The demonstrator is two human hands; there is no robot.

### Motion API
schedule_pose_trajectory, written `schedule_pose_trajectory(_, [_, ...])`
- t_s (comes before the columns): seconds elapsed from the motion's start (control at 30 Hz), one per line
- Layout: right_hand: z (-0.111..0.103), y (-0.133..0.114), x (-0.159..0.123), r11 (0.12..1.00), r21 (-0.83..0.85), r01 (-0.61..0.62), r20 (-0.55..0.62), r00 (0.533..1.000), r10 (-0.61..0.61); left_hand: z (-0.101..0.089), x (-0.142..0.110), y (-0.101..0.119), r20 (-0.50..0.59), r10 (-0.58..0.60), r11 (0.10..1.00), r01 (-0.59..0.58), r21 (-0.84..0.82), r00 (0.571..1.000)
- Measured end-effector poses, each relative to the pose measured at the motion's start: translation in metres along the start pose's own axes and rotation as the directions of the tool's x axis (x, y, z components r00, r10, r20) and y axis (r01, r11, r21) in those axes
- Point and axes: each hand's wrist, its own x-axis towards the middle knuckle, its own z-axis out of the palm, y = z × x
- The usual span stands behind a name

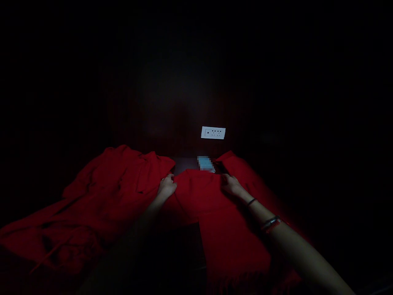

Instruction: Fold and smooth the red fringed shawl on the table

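A red fringed scarf [211, 196] lies spread in front of me, its fringe hanging toward the near side at the bottom. My left hand [167, 185] is closed at the scarf's far left edge, fingers bent around the cloth. At the far right edge, my right hand [231, 185] pinches the same scarf, with bands on that wrist and forearm. Crumpled red cloth [113, 176] is heaped on the left, beside my left hand. More red cloth [245, 176] lies just beyond my right hand. Deep shadow hides parts of the fingers.
A white socket panel [213, 132] is on the dark surface at the back. A pale blue, blurred-out object [205, 163] lies between it and the scarf, beside a greyish patch of surface [186, 164]. Darkness hides the surroundings.
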Motion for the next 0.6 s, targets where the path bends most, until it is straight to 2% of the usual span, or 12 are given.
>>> schedule_pose_trajectory(0.1, [-0.007, -0.005, -0.002, 0.998, 0.036, -0.045, -0.097, 0.994, 0.048, -0.002, -0.002, -0.001, 0.081, -0.019, 1.000, 0.020, -0.009, 0.997])
schedule_pose_trajectory(0.13, [-0.008, -0.010, -0.008, 0.999, 0.024, -0.034, -0.137, 0.990, 0.037, -0.002, -0.003, -0.001, 0.125, -0.028, 0.999, 0.031, -0.024, 0.992])
schedule_pose_trajectory(0.2, [-0.006, -0.026, -0.026, 0.998, -0.008, 0.062, -0.163, 0.985, -0.063, 0.000, -0.008, 0.001, 0.204, -0.041, 0.995, 0.059, -0.085, 0.978])
schedule_pose_trajectory(0.23, [-0.004, -0.036, -0.037, 0.988, -0.010, 0.156, -0.128, 0.979, -0.156, 0.001, -0.010, 0.002, 0.227, -0.040, 0.989, 0.072, -0.132, 0.973])
schedule_pose_trajectory(0.3, [0.003, -0.056, -0.059, 0.931, 0.009, 0.366, 0.028, 0.930, -0.366, 0.004, -0.014, 0.004, 0.236, -0.040, 0.966, 0.098, -0.241, 0.971])
schedule_pose_trajectory(0.37, [0.011, -0.070, -0.076, 0.886, -0.031, 0.463, 0.116, 0.882, -0.457, 0.005, -0.017, 0.006, 0.227, -0.049, 0.942, 0.120, -0.313, 0.973])
schedule_pose_trajectory(0.47, [0.017, -0.076, -0.087, 0.859, -0.089, 0.504, 0.100, 0.863, -0.496, 0.005, -0.020, 0.008, 0.247, -0.062, 0.926, 0.149, -0.348, 0.967])
schedule_pose_trajectory(0.53, [0.015, -0.076, -0.088, 0.851, -0.057, 0.522, 0.073, 0.852, -0.518, 0.004, -0.022, 0.011, 0.258, -0.065, 0.922, 0.157, -0.354, 0.964])
schedule_pose_trajectory(0.6, [0.014, -0.081, -0.087, 0.866, -0.024, 0.500, 0.042, 0.866, -0.498, 0.004, -0.024, 0.014, 0.259, -0.065, 0.917, 0.160, -0.365, 0.964])
